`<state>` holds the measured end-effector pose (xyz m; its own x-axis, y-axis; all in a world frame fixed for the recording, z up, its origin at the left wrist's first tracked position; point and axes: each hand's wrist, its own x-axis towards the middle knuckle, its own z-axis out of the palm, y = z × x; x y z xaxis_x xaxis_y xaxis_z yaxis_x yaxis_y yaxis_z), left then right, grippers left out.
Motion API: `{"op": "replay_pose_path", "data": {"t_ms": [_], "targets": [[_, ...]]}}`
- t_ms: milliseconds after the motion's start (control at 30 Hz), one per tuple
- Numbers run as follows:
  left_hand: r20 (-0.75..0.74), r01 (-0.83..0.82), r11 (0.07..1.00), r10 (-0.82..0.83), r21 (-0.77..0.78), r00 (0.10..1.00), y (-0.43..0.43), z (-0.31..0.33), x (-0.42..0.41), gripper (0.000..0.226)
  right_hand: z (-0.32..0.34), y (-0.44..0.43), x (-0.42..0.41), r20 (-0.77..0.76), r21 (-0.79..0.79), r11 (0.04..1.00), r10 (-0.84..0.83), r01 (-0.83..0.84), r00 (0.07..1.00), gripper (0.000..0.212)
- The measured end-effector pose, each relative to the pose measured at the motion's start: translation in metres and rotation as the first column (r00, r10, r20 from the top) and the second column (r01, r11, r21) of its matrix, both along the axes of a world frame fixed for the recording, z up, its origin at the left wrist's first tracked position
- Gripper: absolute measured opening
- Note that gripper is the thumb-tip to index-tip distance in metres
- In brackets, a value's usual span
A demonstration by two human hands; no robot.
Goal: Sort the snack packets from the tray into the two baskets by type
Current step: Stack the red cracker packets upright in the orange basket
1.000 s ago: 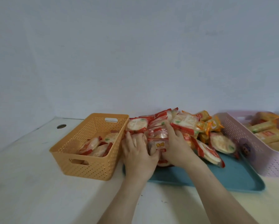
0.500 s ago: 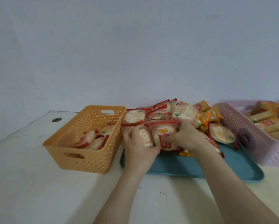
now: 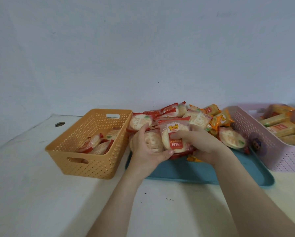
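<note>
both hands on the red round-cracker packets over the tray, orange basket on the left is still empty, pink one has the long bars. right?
Not quite: the orange basket is not empty. The head view shows several red round-cracker packets already in it. The rest holds: left hand and right hand on packets over the tray, long bars in the pink basket.

Two baskets (image 3: 92, 151) (image 3: 270, 151), one tray (image 3: 228, 175), two hands (image 3: 146, 149) (image 3: 203, 144) (packets uncountable).

White table (image 3: 40, 202) bears orange basket (image 3: 92, 165), teal tray (image 3: 203, 173), pink basket (image 3: 288, 159) side by side
</note>
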<state>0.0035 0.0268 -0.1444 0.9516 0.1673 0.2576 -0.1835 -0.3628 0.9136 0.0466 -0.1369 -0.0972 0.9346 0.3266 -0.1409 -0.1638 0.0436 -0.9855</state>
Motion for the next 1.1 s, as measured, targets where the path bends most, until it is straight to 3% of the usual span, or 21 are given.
{"op": "replay_pose_path", "data": {"t_ms": [167,267,433,600,733,833,900,1000,1100], "targets": [[-0.023,0.091,0.972,-0.099,-0.216,0.995,-0.002,0.007,-0.003,0.101,0.015,-0.013,-0.009,0.001,0.127,0.991,0.051,-0.051,0.999,0.039],[0.054,0.127,0.956,-0.116,-0.264,0.992,-0.005,0.024,-0.009,0.081,0.027,-0.011,-0.016,0.004,0.200,0.979,0.035,-0.035,0.999,0.040],[0.171,-0.015,0.946,0.074,-0.325,0.982,0.013,0.069,-0.019,0.069,0.050,0.025,-0.037,0.052,0.246,0.969,-0.043,0.029,0.998,0.025],[0.113,-0.167,0.973,0.186,-0.159,0.976,0.069,0.103,-0.031,0.075,0.083,0.086,-0.041,0.081,0.106,0.994,-0.008,0.000,0.997,0.029],[-0.063,-0.297,0.943,0.290,-0.149,0.955,0.112,0.109,-0.028,0.063,0.112,0.125,-0.038,0.102,0.030,0.989,0.140,-0.144,0.985,0.042],[0.023,-0.437,0.881,0.448,-0.181,0.894,0.126,0.107,-0.033,0.055,0.119,0.131,-0.034,0.107,0.052,0.987,0.144,-0.150,0.984,0.057],[0.102,-0.466,0.869,0.485,-0.168,0.868,0.124,0.106,-0.039,0.055,0.116,0.129,-0.035,0.128,0.006,0.985,0.170,-0.172,0.977,0.053],[0.212,-0.398,0.912,0.410,-0.096,0.887,0.102,0.102,-0.049,0.049,0.102,0.118,-0.036,0.208,-0.077,0.992,0.117,-0.103,0.971,0.019],[0.273,-0.267,0.961,0.239,0.070,0.932,0.069,0.093,-0.057,0.040,0.082,0.094,-0.037,0.274,-0.194,0.981,0.047,0.007,0.961,0.031]]}}
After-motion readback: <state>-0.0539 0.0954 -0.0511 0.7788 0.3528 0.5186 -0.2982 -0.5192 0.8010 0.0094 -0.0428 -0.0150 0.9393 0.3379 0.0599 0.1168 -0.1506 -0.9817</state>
